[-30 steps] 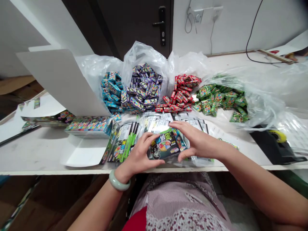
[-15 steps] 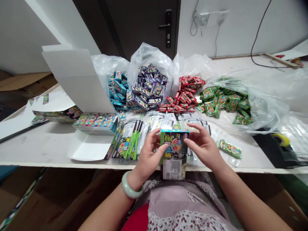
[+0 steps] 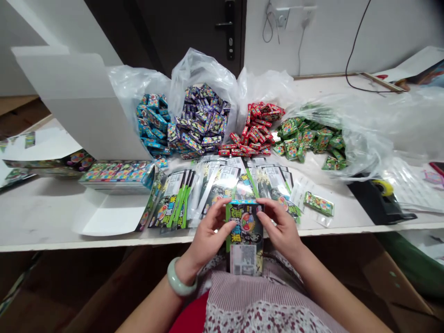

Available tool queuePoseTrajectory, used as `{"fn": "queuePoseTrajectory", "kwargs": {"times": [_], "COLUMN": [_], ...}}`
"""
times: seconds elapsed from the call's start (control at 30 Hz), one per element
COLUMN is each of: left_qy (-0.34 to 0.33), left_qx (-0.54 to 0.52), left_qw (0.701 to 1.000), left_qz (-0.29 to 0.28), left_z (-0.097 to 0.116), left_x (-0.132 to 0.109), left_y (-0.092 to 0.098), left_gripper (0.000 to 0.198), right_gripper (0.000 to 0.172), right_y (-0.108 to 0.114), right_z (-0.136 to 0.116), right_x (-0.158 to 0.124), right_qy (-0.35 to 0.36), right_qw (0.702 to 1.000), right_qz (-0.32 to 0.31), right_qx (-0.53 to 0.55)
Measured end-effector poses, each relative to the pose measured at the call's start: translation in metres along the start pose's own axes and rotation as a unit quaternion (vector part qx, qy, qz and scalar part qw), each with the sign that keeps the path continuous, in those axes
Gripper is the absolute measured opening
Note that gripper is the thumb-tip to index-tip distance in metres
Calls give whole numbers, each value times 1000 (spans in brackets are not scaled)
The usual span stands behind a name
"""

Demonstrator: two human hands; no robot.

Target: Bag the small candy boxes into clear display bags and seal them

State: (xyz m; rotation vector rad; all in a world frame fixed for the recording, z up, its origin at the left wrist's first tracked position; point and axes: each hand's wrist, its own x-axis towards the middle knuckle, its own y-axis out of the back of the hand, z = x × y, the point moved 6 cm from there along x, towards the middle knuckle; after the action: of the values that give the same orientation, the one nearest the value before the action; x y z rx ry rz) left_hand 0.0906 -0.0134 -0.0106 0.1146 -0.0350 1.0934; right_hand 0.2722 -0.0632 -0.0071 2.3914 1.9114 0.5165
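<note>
Workbench (image 3: 41,217) — bagged packets (image 3: 201,120), door (image 3: 194,32) behind — left hand (image 3: 208,236), right hand (image 3: 279,226) pinching printed carton (image 3: 244,236)

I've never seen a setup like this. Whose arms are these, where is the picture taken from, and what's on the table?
There's no machine here. These are a person's own bare hands, filmed by a camera worn on their head, looking forward and down. The left hand, wearing a pale green bangle, and the right hand hold a black-and-green printed box with a barcode label. On the white table lie flat printed packets, plus heaps of blue packets, purple packets, red packets and green packets in clear plastic bags.
</note>
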Motion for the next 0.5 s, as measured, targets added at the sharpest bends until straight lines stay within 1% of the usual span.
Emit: {"fn": "queuePoseTrajectory", "kwargs": {"times": [0.13, 0.2, 0.27, 0.3, 0.33, 0.37, 0.4, 0.47, 0.5], "left_qy": [-48, -66, -63, -56, -48, -45, -49, -73, -86], "left_qx": [40, 43, 22, 10, 3, 4, 11, 29, 32], "left_qw": [996, 994, 993, 992, 992, 993, 993, 994, 994], "left_qz": [58, 81, 102, 109, 113, 112, 103, 72, 59], "left_z": [11, 17, 18, 17, 17, 17, 18, 25, 30], "left_x": [10, 15, 19, 20, 21, 21, 22, 23, 24], "left_y": [8, 10, 13, 15, 16, 17, 16, 12, 9], "left_gripper": [17, 16, 12, 17, 25, 30, 29, 15, 11], "right_gripper": [13, 13, 8, 14, 21, 23, 21, 10, 10], "right_y": [5, 7, 8, 9, 10, 11, 11, 11, 11], "right_z": [-14, -21, -25, -26, -28, -30, -33, -37, -39], "right_x": [16, 26, 33, 36, 37, 37, 37, 35, 34], "right_qy": [13, 9, -20, -34, -42, -40, -28, 2, 11], "right_qw": [999, 998, 996, 995, 994, 994, 994, 994, 993], "right_qz": [-45, -60, -79, -86, -90, -94, -99, -110, -117], "right_qx": [-3, 11, 34, 42, 42, 34, 24, 7, 5]}}
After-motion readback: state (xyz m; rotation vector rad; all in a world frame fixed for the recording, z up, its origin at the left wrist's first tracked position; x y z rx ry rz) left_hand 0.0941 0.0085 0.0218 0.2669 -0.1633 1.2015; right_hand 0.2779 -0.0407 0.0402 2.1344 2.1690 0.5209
